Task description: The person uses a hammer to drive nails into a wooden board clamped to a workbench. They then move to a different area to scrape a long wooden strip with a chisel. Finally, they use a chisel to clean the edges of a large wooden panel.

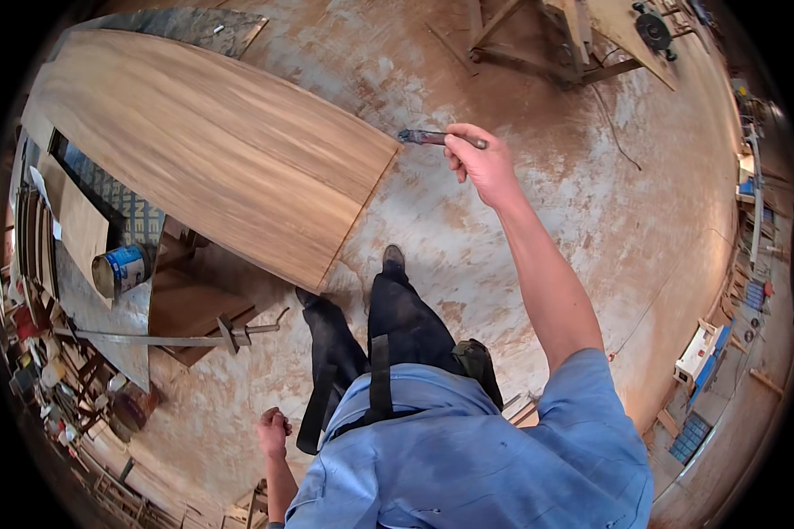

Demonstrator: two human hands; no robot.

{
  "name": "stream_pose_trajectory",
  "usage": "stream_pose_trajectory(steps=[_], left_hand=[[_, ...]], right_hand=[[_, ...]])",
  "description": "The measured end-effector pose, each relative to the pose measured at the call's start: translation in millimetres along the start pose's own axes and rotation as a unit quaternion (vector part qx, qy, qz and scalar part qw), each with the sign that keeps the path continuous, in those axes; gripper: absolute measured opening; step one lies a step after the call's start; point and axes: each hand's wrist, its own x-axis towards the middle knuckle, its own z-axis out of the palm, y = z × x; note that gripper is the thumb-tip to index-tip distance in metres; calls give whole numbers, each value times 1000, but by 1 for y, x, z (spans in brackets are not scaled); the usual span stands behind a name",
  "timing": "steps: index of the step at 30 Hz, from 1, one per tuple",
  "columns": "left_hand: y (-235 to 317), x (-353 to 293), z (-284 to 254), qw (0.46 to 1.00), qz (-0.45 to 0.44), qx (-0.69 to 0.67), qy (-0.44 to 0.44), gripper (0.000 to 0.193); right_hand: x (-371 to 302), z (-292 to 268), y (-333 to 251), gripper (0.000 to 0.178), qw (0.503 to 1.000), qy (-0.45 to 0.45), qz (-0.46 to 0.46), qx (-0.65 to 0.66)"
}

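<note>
My right hand is closed round the handle of a paintbrush, whose dark, stained bristles point left. The bristle end is close to the right corner of a long wood-grained panel; I cannot tell whether it touches. This panel lies flat at the upper left, with streaky brown grain and a straight near end. Down by my left side hangs my left hand, its fingers curled in and nothing visible in them.
A blue-labelled can stands left of the panel, on a board. Below it a long metal bar clamp sticks out. A wooden trestle stands at the upper right. Cluttered shelves and tools line the left side. My feet are beside the panel's near end.
</note>
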Motion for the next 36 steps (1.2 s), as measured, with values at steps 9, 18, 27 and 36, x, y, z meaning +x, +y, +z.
stream_pose_trajectory(steps=[9, 18, 27, 36], left_hand=[[-16, -57, 55, 999, -25, -29, 25, 22], [-7, -56, 67, 1000, -8, -1, 17, 25], [1, -32, 38, 1000, -15, 6, 14, 24], [-15, -14, 7, 1000, -21, 15, 0, 23]], right_hand=[[37, -14, 6, 31, 995, -86, 27, -40], [19, -28, 22, 29, 993, -80, 29, -78], [-3, -6, 50, 25, 998, 27, -2, 65], [-35, 16, 73, 27, 998, 43, -6, 49]])
